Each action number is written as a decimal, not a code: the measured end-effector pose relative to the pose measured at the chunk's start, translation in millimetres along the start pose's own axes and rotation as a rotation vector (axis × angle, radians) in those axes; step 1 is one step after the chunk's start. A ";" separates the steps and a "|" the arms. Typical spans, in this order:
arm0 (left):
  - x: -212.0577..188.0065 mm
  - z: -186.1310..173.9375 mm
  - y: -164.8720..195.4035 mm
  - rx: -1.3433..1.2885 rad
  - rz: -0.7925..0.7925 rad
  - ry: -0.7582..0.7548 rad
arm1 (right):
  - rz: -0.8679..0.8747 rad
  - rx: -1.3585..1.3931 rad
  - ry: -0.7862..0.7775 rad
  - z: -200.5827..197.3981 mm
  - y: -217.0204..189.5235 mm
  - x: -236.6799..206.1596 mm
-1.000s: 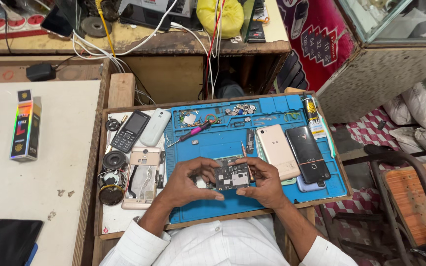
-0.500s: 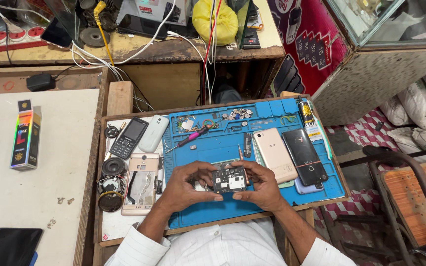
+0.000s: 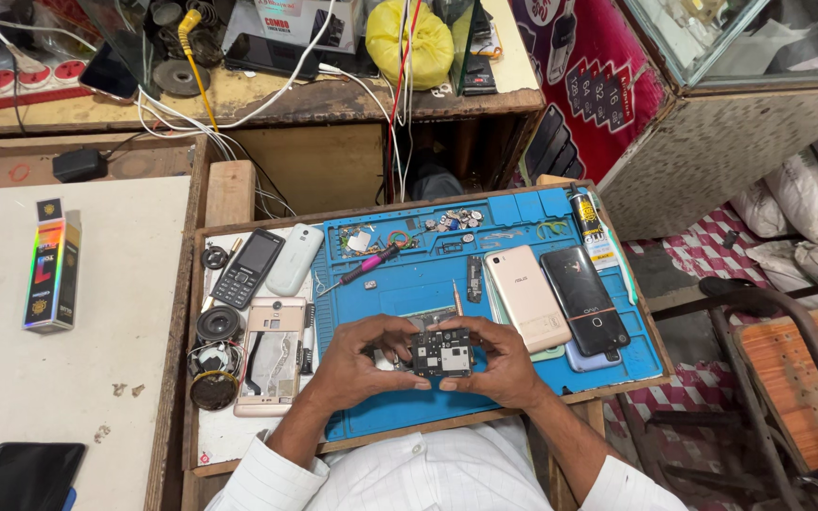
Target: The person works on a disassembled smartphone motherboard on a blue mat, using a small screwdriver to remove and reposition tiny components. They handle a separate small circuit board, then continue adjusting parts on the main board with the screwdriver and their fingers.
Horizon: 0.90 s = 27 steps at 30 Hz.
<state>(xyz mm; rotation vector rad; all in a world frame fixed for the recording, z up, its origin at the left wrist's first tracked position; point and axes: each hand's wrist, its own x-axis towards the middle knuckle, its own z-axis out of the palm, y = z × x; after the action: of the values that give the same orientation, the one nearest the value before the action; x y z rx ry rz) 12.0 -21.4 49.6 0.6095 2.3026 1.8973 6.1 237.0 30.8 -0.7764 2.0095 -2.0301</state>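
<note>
One small dark phone circuit board [image 3: 441,352], roughly square and studded with silver shields and tiny parts, sits between the two hands just above the near middle of the blue rubber repair mat [image 3: 409,284]. The left hand [image 3: 360,360] grips its left edge, fingers curled over the top and thumb underneath; the right hand [image 3: 496,358] pinches its right edge the same way, so both hands are clenched on the board. Both forearms come in from the near edge in white shirt sleeves, wrists bent inward toward each other.

On the mat to the right lie two whole smartphones side by side: one pale gold phone lying back-up [image 3: 526,297] and one glossy black phone lying back-up [image 3: 585,300]. Far on the mat lies one pink-handled screwdriver [image 3: 364,269], with a scatter of small loose screws and parts [image 3: 453,221] beyond it.

Left of the mat rest three more items in a cluster: one black keypad phone [image 3: 247,268], one white rounded phone shell [image 3: 293,258] and one opened gold phone frame [image 3: 273,356]. Just left of that frame are two round black coil-like parts [image 3: 215,325], one nearer than the other.

On the white counter [image 3: 97,360] at far left stands one shiny rainbow-foil box [image 3: 53,272], and one dark tablet-like slab [image 3: 23,475] lies at the near left corner.
</note>
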 end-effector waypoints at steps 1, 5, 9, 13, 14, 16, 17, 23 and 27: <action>-0.4 0.5 -0.3 -0.007 -0.005 -0.007 | -0.008 -0.022 0.001 0.0 0.2 -0.5; -0.6 1.6 -1.2 -0.011 -0.028 -0.027 | -0.053 -0.071 -0.009 -0.6 0.7 -0.3; -0.2 2.5 -1.3 -0.011 -0.043 -0.045 | -0.078 -0.052 -0.023 -0.3 -0.2 0.4; 0.4 2.7 -0.9 0.006 -0.035 -0.049 | -0.077 -0.060 -0.041 1.0 -0.1 0.4; 0.8 2.8 -0.7 0.021 -0.029 -0.047 | -0.071 -0.065 -0.047 0.9 0.3 0.5; 0.3 3.6 0.1 0.034 -0.007 -0.047 | -0.105 -0.058 -0.067 0.2 1.6 0.0; -0.3 3.6 0.7 0.034 0.008 -0.048 | -0.122 -0.053 -0.077 0.3 2.3 -0.6; -2.1 -0.8 -0.5 0.028 0.078 -0.013 | -0.121 0.104 0.028 2.4 0.2 0.9; -1.5 -2.7 -7.4 -0.039 0.045 0.010 | -0.225 -0.233 0.133 6.6 -11.5 6.6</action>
<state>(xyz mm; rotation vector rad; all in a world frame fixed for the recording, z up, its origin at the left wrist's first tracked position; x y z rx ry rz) 10.7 -25.6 42.8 0.6541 2.2710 1.9643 6.2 228.9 43.2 -0.9754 2.3617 -2.0344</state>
